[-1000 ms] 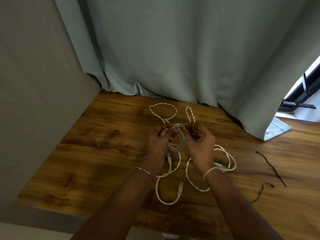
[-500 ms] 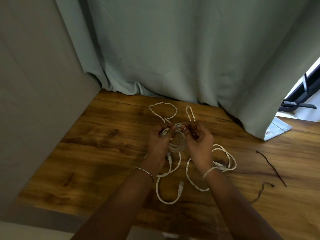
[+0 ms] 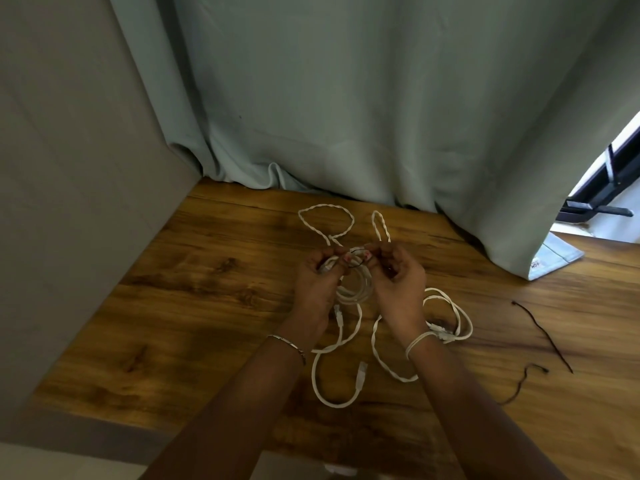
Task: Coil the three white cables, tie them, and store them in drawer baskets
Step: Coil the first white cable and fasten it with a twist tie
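Across the back, a grey-green curtain [image 3: 346, 98], cut off above, with its hem bunched on the bench [image 3: 207, 306]. At left, a plain wall [image 3: 69, 168]; at far right, a bright gap with dark bars, too cropped to read. Mid-bench, a tangle of white cables, hard to separate where crossed under the forearms. Farthest, a twisted cable [image 3: 325, 206] in two loops just beyond the fingertips, ends lost behind the hands. Nearer, a flat cable [image 3: 337, 405] curving to a plug between the forearms. Beside the right wrist, another bundle [image 3: 464, 317], plus a white strand [image 3: 419, 341] round that wrist; cannot tell whether cable or band. Between the hands, a small coil [image 3: 355, 292], partly hidden by both palms. Left hand [image 3: 317, 289]: grip curled round the coil's rim and pinching one end of a thin black tie [image 3: 356, 251]. Right hand [image 3: 398, 282]: grip pinching the tie's other end, contact with the coil unclear. Well apart at right, two spare ties [image 3: 542, 336] lying loose. On the left wrist, a thin bracelet [image 3: 287, 342].
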Tool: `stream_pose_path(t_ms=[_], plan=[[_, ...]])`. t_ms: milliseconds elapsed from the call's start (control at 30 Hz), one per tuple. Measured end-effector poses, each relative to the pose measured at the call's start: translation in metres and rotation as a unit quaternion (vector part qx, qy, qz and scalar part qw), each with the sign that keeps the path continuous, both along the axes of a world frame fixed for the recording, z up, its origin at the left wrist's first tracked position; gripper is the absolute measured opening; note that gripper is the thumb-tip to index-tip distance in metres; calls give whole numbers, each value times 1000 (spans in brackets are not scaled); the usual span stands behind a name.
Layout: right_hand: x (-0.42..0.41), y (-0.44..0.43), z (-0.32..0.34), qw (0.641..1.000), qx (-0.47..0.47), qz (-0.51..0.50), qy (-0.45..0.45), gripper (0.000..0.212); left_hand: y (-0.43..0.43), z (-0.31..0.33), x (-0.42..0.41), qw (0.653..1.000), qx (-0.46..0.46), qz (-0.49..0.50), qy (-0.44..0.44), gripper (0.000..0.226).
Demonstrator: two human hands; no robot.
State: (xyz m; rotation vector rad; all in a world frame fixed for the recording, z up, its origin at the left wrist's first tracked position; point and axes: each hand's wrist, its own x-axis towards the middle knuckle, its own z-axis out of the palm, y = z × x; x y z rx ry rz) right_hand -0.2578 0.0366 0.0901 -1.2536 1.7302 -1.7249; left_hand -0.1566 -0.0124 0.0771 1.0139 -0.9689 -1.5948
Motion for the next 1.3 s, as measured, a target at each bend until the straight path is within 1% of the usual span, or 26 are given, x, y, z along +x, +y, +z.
stream_pose_path(t_ms=[167, 300, 433, 667, 767, 900, 1033, 1200, 1300], plan=[[-1, 0, -2, 1000, 13, 6, 5, 20, -1, -2, 0, 1000, 0, -1, -13, 16], [0, 0, -1, 1000, 16, 7, 15, 29, -1, -1, 0, 1000, 13, -3, -13, 19], [0, 1, 2, 1000, 13, 16, 3, 24, 1, 0, 1, 1000, 7, -12, -9, 16], [-4, 0, 2, 999, 27, 27, 6, 25, 2, 4, 1, 1000, 19, -14, -16, 24], [-5, 0, 0, 999, 34, 36, 4, 23, 3, 6, 1, 1000, 14, -23, -16, 21], [-7, -4, -2, 997, 60, 39, 31, 16, 4, 5, 2, 998, 4, -42, -40, 12], [-8, -5, -4, 995, 73, 38, 63, 14, 5, 5, 3, 998, 6, -47, -40, 14], [-8, -5, -4, 994, 71, 49, 73, 15, 2, 4, 5, 998, 13, -38, -42, 11], [-7, -7, -5, 994, 73, 39, 65, 13, 1, 4, 7, 997, 15, -48, -57, 17]])
